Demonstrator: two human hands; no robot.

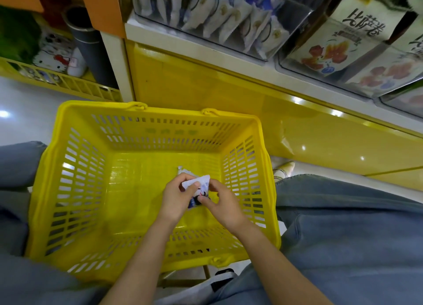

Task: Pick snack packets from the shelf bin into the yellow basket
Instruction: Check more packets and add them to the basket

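Note:
The yellow basket [75, 190] sits between my knees, below the shelf. Both hands are inside it, low over its floor. My left hand [177, 198] and my right hand [223, 204] together pinch a small white and blue snack packet [202, 183] between them. Another white packet [183, 170] peeks out just behind the hands on the basket floor. Up on the shelf, a clear bin [219, 18] holds several more white and blue packets standing in a row.
To the right of the clear bin stand bins with larger white bags printed with red fruit [338, 46]. A yellow cabinet front [229, 94] runs below the shelf. At left, a low yellow crate [61, 80] holds toys and a dark tube. My jeans-clad legs flank the basket.

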